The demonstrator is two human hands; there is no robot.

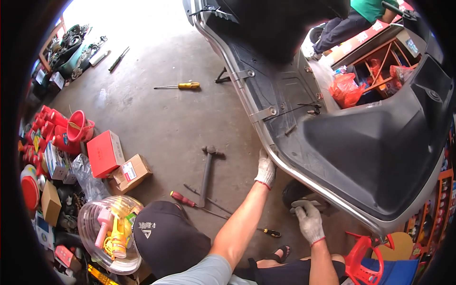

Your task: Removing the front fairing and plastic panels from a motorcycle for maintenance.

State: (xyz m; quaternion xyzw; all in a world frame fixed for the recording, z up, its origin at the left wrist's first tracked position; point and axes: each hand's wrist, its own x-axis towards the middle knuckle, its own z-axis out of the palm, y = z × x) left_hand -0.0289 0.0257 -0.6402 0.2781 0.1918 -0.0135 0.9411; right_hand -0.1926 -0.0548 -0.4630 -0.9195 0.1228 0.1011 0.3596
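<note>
Scooter [375, 147] on a smooth grey floor [142, 114], ahead of you and to your right. Its silver tubular rail [235, 88], carried on flat bolted brackets [263, 114], borders a black footboard [294, 85]; a broad, angular panel of matte plastic overhangs the space before you. Your left hand [266, 173], in a white knitted glove with a red cuff, reaches the rail's lower edge; its fingertips are partly hidden, so a grip cannot be confirmed. Your right hand [309, 222], gloved alike, has bent fingers near a dark, rounded part [293, 191] beneath the rail; whether it grasps anything cannot be told.

Between your forearms lies a black-and-yellow-handled screwdriver [271, 232]. Left of your left forearm, a hammer [206, 178] lies close to a red-handled screwdriver [184, 198]; farther off rests a yellow-handled screwdriver [187, 85]. A black cloth cap [166, 237] beside your grey sleeve [199, 271] blocks part of your lower-left view. Beyond it stand a clear, round-walled tub [88, 228] of plastic toys [116, 235], a brown cardboard carton [137, 172], a glossy red box [102, 154] and a red bucket [78, 124]. Right of your right forearm stands a red plastic seat [359, 251].
</note>
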